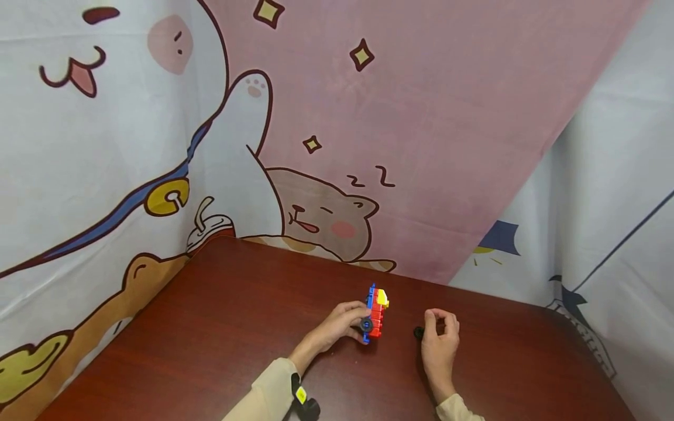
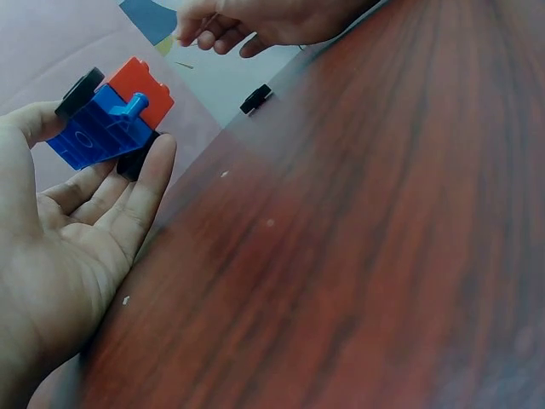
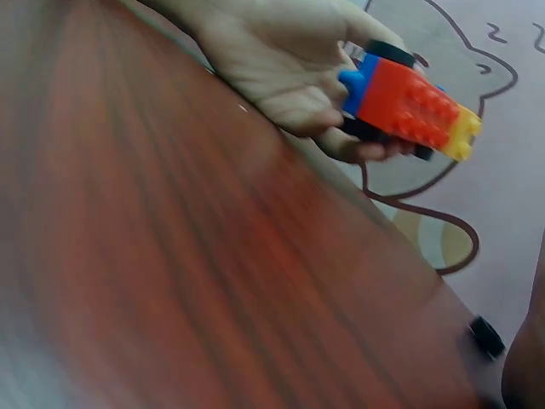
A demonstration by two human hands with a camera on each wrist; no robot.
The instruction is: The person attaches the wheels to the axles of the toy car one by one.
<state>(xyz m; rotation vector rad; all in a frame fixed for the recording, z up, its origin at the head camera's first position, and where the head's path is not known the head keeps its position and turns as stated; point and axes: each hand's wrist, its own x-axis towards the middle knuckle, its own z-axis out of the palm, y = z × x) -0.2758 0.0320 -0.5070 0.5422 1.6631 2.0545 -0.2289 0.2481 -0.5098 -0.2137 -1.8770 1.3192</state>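
Note:
My left hand (image 1: 339, 324) grips a toy brick car (image 1: 376, 313) by its sides, thumb and fingers at its black wheels. The car has a blue base (image 2: 95, 128), red studded bricks (image 3: 409, 102) and a yellow brick (image 3: 463, 134) at the far end. It is held tilted on its side above the table. To the right, my right hand (image 1: 440, 345) hovers with loosely curled fingers, and nothing shows between them. A loose black wheel (image 1: 418, 332) sits just left of that hand; the left wrist view shows the same wheel (image 2: 255, 99) below its fingers.
The dark red-brown wooden table (image 1: 237, 327) spreads under both hands. Behind it hangs a cloth (image 1: 432, 146) printed with cartoon animals, meeting the table's back edge. A black strapped device (image 1: 304, 400) is on the left wrist.

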